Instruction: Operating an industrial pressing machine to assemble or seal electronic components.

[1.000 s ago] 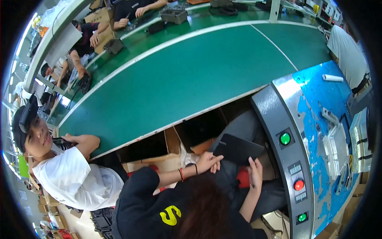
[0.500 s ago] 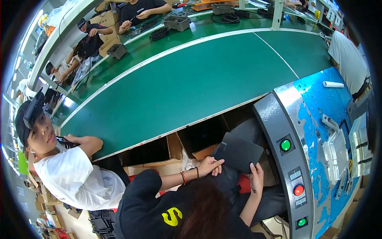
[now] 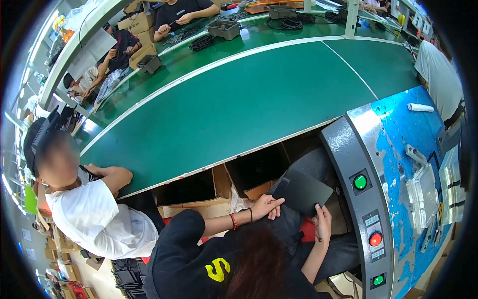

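A thin, flat black panel (image 3: 304,193) with rounded corners lies tilted above my lap. My left hand (image 3: 266,207) is closed at its left edge, with thumb and fingertips pinched together at the near corner. On the right, my right hand (image 3: 323,223) grips the panel's near right edge, thumb on top and the other fingers partly hidden beneath. Both hands are below the front edge of the green work table (image 3: 219,119), beside a grey control panel (image 3: 356,164) with green and red buttons.
Open cardboard boxes (image 3: 221,185) stand under the table edge. To the right, a worn blue machine bed (image 3: 398,129) carries clear blocks (image 3: 422,194), tools and a white roll (image 3: 420,107). A person in a white shirt (image 3: 99,219) sits close on my left. Grey housings (image 3: 224,29) and coiled cables line the far bench.
The black panel has tilted slightly, and its surface catches the light differently. Both hands keep their grip at the same edges. The whole view has shifted a little.
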A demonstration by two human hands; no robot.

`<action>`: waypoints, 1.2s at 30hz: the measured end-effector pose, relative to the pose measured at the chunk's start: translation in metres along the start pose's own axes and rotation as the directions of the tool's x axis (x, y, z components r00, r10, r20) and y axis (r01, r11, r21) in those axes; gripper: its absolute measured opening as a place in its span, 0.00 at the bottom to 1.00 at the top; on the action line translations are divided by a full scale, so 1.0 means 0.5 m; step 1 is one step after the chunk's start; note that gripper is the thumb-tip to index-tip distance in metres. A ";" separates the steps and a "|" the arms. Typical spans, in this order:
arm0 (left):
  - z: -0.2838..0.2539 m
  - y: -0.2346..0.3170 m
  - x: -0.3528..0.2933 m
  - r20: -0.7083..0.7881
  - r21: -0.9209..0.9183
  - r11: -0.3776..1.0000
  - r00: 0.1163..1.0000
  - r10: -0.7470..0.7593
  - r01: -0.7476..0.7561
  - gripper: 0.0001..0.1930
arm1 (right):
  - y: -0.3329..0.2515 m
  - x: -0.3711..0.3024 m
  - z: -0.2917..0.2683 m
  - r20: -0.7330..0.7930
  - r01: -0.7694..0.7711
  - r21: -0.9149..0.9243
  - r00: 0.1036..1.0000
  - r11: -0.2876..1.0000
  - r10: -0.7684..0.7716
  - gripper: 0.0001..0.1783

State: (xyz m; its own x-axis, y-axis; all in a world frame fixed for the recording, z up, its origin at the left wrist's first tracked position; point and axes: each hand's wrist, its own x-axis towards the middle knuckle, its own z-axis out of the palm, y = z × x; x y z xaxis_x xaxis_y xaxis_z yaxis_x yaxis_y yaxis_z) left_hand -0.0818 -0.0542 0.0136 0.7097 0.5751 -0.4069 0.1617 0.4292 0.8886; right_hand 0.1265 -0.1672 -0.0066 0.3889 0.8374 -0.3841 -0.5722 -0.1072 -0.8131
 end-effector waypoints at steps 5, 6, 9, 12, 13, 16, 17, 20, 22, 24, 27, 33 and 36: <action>-0.009 -0.008 -0.004 0.008 -0.031 0.999 1.000 0.008 -0.007 0.26 | -0.009 -0.003 0.016 0.019 0.104 -0.123 0.995 0.987 -0.102 0.13; -0.008 -0.011 0.005 0.003 -0.024 1.000 1.000 0.011 -0.010 0.26 | -0.013 0.003 0.017 0.021 0.105 -0.122 0.994 0.987 -0.104 0.13; -0.011 -0.010 0.008 0.003 -0.005 1.000 1.000 0.031 -0.031 0.26 | -0.033 -0.010 0.035 0.005 -0.007 -0.036 1.000 0.999 0.007 0.10; 0.000 0.008 0.012 0.015 -0.043 0.999 0.999 -0.030 0.031 0.26 | 0.001 0.010 -0.036 -0.051 -0.005 -0.260 0.999 0.966 -0.008 0.09; -0.006 -0.001 0.018 0.012 -0.050 0.998 1.000 -0.029 0.030 0.26 | 0.011 0.018 -0.032 -0.028 0.041 -0.207 0.998 0.978 -0.048 0.09; -0.026 -0.005 0.017 0.036 -0.023 1.000 0.999 0.015 -0.014 0.26 | -0.040 -0.001 0.048 -0.051 0.041 -0.063 0.998 0.997 -0.044 0.05; -0.023 -0.004 0.014 0.028 -0.033 0.999 0.999 0.038 -0.037 0.26 | -0.038 -0.004 0.044 -0.041 0.043 -0.061 0.998 0.997 -0.046 0.05; -0.011 -0.021 0.018 0.090 0.024 0.999 0.996 0.027 -0.029 0.22 | -0.026 -0.015 0.011 0.018 0.284 -0.130 0.959 0.950 -0.284 0.08; 0.009 -0.024 0.004 0.085 -0.118 0.992 0.995 0.055 -0.045 0.16 | -0.033 -0.036 0.020 -0.034 0.268 0.026 0.963 0.963 -0.267 0.06; -0.006 -0.009 -0.001 0.061 -0.086 0.995 0.997 0.049 -0.044 0.15 | -0.043 -0.023 0.050 -0.128 0.284 0.100 0.954 0.954 -0.270 0.02; -0.011 -0.033 -0.001 -0.028 -0.114 0.992 0.998 0.048 -0.051 0.13 | -0.041 -0.021 0.052 -0.025 0.260 -0.243 0.961 0.934 -0.274 0.06; -0.008 -0.030 0.016 0.049 -0.191 0.981 0.997 0.054 -0.043 0.12 | -0.060 -0.038 0.039 0.040 0.223 -0.375 0.974 0.900 -0.225 0.19; -0.015 -0.037 0.016 0.023 -0.211 0.976 0.998 0.065 -0.059 0.12 | -0.062 -0.039 0.053 0.092 0.205 -0.460 0.979 0.864 -0.184 0.18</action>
State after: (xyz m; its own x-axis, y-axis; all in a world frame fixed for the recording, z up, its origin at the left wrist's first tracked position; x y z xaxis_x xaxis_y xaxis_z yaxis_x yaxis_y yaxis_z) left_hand -0.0842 -0.0521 -0.0075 0.7344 0.5857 -0.3429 -0.0287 0.5316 0.8465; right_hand 0.1172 -0.1661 0.0377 0.4195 0.8884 -0.1865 -0.0824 -0.1674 -0.9824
